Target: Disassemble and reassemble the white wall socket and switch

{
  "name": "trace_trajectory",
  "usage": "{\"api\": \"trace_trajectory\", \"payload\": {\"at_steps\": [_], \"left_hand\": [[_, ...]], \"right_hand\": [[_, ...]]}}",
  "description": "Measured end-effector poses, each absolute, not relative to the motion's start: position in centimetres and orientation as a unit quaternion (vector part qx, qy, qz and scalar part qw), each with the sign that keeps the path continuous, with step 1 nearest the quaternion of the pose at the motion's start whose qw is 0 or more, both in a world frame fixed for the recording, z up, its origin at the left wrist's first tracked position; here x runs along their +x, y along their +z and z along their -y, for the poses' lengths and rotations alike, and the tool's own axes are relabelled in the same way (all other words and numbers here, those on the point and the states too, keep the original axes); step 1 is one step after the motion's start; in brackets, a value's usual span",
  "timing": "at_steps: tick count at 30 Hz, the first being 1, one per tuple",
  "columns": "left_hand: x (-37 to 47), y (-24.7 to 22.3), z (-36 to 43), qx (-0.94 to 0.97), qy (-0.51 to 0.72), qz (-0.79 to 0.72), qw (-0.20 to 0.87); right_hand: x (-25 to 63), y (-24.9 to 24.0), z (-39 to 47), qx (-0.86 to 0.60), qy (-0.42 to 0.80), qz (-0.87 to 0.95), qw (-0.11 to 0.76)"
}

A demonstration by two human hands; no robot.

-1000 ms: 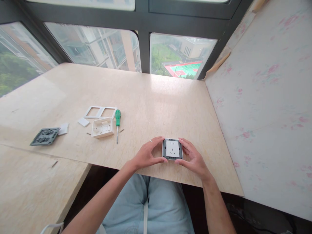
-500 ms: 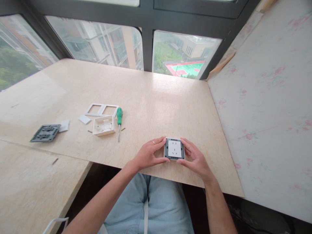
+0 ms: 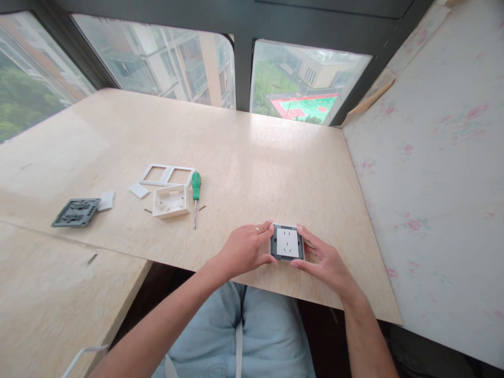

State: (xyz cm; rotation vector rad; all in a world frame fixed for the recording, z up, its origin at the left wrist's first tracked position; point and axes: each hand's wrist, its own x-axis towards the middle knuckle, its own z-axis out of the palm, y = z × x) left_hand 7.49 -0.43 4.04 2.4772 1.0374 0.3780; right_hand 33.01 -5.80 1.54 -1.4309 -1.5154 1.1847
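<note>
A wall socket [image 3: 287,242] with a white face and a grey surround lies near the table's front edge, its slots facing up. My left hand [image 3: 249,249] grips its left side, with the thumb at the near corner and the fingers at the far corner. On the opposite side my right hand [image 3: 323,258] holds it the same way. A white box seems to sit beneath the grey surround, but only its rim shows. To the left lies a screwdriver [image 3: 196,188] with a green handle, beside an open white mounting box [image 3: 170,209].
Behind the box lies a white double frame [image 3: 167,175], near a small white plate [image 3: 139,190]. Further left, a grey socket back [image 3: 75,212] rests beside another white piece [image 3: 106,200]. A screw [image 3: 92,258] lies on the left panel. A flowered wall [image 3: 441,184] bounds the right.
The whole view has shifted slightly, so things appear a little further right. Both hands keep their hold on the wall socket, with little visible change.
</note>
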Motion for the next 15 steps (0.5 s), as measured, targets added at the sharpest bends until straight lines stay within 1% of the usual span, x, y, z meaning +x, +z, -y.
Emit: {"api": "trace_trajectory", "payload": {"at_steps": [4,10,15], "left_hand": [[7.7,4.3,0.1,0.876,0.134,-0.396,0.239],[7.4,2.8,0.2,0.85,0.202,-0.4,0.278],[6.9,1.7,1.0,0.85,0.234,-0.384,0.275]], "right_hand": [[33.1,2.0,5.7,-0.562,0.453,0.595,0.353],[33.2,1.1,6.0,-0.562,0.44,0.599,0.363],[33.1,0.4,6.6,-0.563,0.392,0.627,0.369]]}}
